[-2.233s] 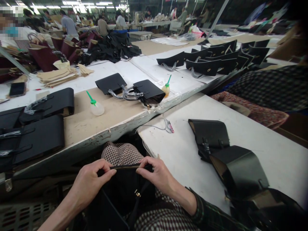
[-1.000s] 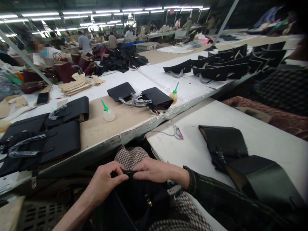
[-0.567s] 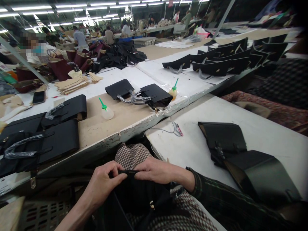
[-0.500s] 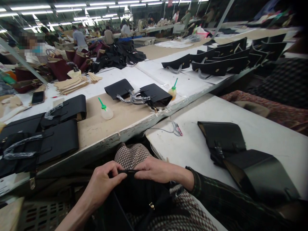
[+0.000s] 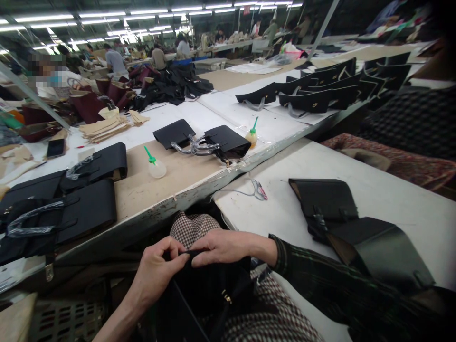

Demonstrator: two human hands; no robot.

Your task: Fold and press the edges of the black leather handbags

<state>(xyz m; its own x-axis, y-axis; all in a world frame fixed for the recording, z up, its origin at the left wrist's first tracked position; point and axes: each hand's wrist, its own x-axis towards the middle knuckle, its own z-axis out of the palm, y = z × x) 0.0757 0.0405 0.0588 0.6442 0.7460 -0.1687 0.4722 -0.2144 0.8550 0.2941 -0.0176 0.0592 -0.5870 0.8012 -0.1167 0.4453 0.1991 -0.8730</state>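
A black handbag (image 5: 210, 289) lies across my lap over checked cloth, with a small gold zip pull (image 5: 226, 297) on its dark inside. My left hand (image 5: 160, 266) pinches the bag's upper edge between thumb and fingers. Close beside it, my right hand (image 5: 221, 247) grips the same edge, thumb on the near side and fingers over the far side. Only a short strip of the edge shows between the two thumbs; the rest of it is hidden under my fingers.
Black bags (image 5: 85, 209) with wrapped handles lie on the left bench, near a clear bottle (image 5: 156, 167) and an amber bottle (image 5: 251, 137), both green-tipped. On the white table (image 5: 256, 213) at right are small snips (image 5: 262, 191) and black bag pieces (image 5: 377, 251). A plastic crate (image 5: 67, 316) stands lower left.
My right hand has slid a little left along the bag's edge, closer to my left hand. My left hand keeps its pinch, and the view has shifted slightly.
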